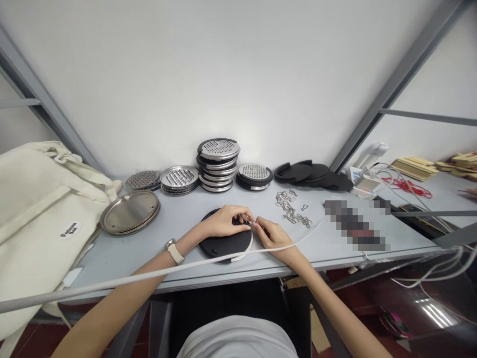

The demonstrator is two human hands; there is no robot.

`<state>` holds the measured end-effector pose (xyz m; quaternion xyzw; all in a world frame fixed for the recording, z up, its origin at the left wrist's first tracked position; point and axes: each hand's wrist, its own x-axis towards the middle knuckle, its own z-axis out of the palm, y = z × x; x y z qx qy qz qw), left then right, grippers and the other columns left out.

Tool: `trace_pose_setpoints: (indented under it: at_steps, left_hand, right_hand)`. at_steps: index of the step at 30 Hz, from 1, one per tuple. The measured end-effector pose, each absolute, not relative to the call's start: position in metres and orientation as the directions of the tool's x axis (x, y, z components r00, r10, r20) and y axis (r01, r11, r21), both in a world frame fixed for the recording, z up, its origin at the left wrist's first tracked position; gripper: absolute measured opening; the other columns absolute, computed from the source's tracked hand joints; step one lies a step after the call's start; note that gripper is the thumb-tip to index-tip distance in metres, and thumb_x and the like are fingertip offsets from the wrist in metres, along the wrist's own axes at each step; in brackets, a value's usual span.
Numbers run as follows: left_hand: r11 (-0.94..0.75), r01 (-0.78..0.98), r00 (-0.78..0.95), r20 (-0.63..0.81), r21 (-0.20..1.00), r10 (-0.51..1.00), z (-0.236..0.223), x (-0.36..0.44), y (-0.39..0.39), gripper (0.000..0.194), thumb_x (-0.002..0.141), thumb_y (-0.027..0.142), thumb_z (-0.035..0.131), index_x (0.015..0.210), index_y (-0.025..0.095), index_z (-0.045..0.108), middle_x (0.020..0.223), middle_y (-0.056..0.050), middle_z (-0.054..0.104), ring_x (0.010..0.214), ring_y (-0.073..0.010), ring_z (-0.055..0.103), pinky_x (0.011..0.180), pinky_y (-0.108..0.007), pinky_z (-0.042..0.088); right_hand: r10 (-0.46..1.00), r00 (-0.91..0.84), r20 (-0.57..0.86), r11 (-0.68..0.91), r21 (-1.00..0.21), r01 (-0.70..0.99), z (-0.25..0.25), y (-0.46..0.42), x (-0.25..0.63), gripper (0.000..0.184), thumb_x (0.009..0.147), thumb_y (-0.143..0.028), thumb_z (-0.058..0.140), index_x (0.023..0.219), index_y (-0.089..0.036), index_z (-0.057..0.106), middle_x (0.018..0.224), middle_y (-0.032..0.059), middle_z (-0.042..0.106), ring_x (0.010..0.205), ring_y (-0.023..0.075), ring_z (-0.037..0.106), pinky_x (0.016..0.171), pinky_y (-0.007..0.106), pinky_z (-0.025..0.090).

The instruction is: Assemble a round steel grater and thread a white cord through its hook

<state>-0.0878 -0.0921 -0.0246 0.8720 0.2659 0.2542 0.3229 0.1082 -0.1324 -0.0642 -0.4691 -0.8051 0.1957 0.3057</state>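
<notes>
A round black disc (229,243) with a metal plate showing at its rim lies near the table's front edge. My left hand (227,221) rests over its top, fingers and thumb closed near the far right rim. Right at that rim, my right hand (271,233) pinches something small and shiny that looks like a metal clip, mostly hidden by the fingers. To the right lies a loose pile of small metal clips (288,205). Behind my hands stands a stack of round graters (219,149) with black holders, beside a shorter grater pile (255,172).
Round metal plates (128,211) and more graters (179,176) lie at left, by a cream bag (40,209). Black round holders (313,174) overlap at back right. A white cable (149,275) crosses in front of my forearms. Metal frame posts (395,84) flank the table.
</notes>
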Motion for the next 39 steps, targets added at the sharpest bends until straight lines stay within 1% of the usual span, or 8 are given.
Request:
trace_pose_setpoints:
  at_steps: [6,11,15,22,28,32,36,39]
  left_hand:
    - [-0.652,0.297,0.729,0.275,0.698,0.627,-0.0264,-0.0878,-0.0918,0.021,0.078,0.021,0.062,0.099,0.017,0.061,0.088,-0.002,0.063,0.081,-0.0114,0.057,0.075,-0.023,0.045]
    - [-0.67,0.288,0.73,0.295,0.684,0.616,-0.0287,-0.0882,-0.0913,0.023,0.078,0.022,0.063,0.1,0.017,0.059,0.093,-0.003,0.062,0.082,-0.0123,0.057,0.078,-0.025,0.046]
    - [-0.674,0.286,0.727,0.303,0.682,0.615,-0.0276,-0.0884,-0.0919,0.022,0.079,0.024,0.062,0.099,0.016,0.058,0.092,-0.004,0.062,0.083,-0.0128,0.057,0.078,-0.026,0.046]
    - [-0.664,0.272,0.727,0.304,0.696,0.616,-0.0283,-0.0881,-0.0915,0.022,0.079,0.024,0.062,0.098,0.016,0.059,0.089,-0.003,0.063,0.081,-0.0123,0.057,0.076,-0.025,0.046]
    - [-0.673,0.272,0.732,0.306,0.688,0.609,-0.0295,-0.0882,-0.0898,0.021,0.078,0.023,0.062,0.098,0.016,0.059,0.088,-0.003,0.063,0.079,-0.0118,0.056,0.074,-0.024,0.045]
    - [-0.671,0.273,0.736,0.299,0.689,0.607,-0.0289,-0.0882,-0.0897,0.021,0.078,0.022,0.062,0.098,0.016,0.059,0.087,-0.003,0.062,0.078,-0.0115,0.055,0.073,-0.023,0.045]
    - [-0.673,0.27,0.745,0.293,0.689,0.599,-0.0283,-0.088,-0.0898,0.021,0.078,0.02,0.062,0.099,0.016,0.06,0.085,-0.002,0.062,0.078,-0.0114,0.055,0.073,-0.023,0.045]
    - [-0.672,0.269,0.744,0.294,0.691,0.6,-0.0279,-0.0876,-0.0899,0.021,0.078,0.018,0.062,0.099,0.016,0.06,0.085,-0.002,0.062,0.078,-0.0116,0.055,0.073,-0.024,0.045]
  right_hand:
    - [0.872,-0.395,0.288,0.485,-0.609,0.627,-0.0625,-0.131,0.11,0.029,0.094,-0.032,0.034,0.07,-0.02,0.042,0.062,-0.0022,0.049,0.057,0.0113,0.045,0.055,0.022,0.032]
    - [0.849,-0.442,0.29,0.523,-0.582,0.623,-0.0627,-0.1306,0.1085,0.027,0.095,-0.032,0.034,0.078,-0.019,0.05,0.071,0.0015,0.056,0.066,0.0139,0.051,0.062,0.024,0.036]
    - [0.843,-0.448,0.299,0.536,-0.547,0.643,-0.063,-0.1309,0.1072,0.025,0.095,-0.03,0.035,0.083,-0.018,0.053,0.074,0.0034,0.058,0.068,0.0152,0.052,0.063,0.025,0.037]
    - [0.846,-0.442,0.299,0.531,-0.55,0.645,-0.0637,-0.1323,0.1078,0.025,0.094,-0.03,0.035,0.077,-0.019,0.05,0.07,0.002,0.055,0.066,0.0147,0.051,0.061,0.024,0.037]
    - [0.852,-0.434,0.293,0.52,-0.574,0.633,-0.0636,-0.1321,0.1084,0.024,0.094,-0.03,0.035,0.079,-0.019,0.05,0.071,0.0017,0.056,0.066,0.0139,0.051,0.062,0.024,0.037]
    - [0.86,-0.418,0.294,0.506,-0.6,0.62,-0.0634,-0.1319,0.109,0.025,0.094,-0.031,0.035,0.075,-0.019,0.046,0.067,-0.0007,0.052,0.06,0.012,0.047,0.058,0.023,0.034]
    - [0.886,-0.364,0.288,0.462,-0.627,0.627,-0.0651,-0.1302,0.1108,0.028,0.094,-0.033,0.035,0.068,-0.02,0.04,0.057,-0.0046,0.041,0.052,0.01,0.038,0.052,0.022,0.029]
    - [0.887,-0.358,0.29,0.459,-0.634,0.623,-0.0663,-0.1288,0.1116,0.029,0.093,-0.033,0.035,0.067,-0.02,0.038,0.055,-0.0056,0.036,0.051,0.0096,0.035,0.051,0.022,0.028]
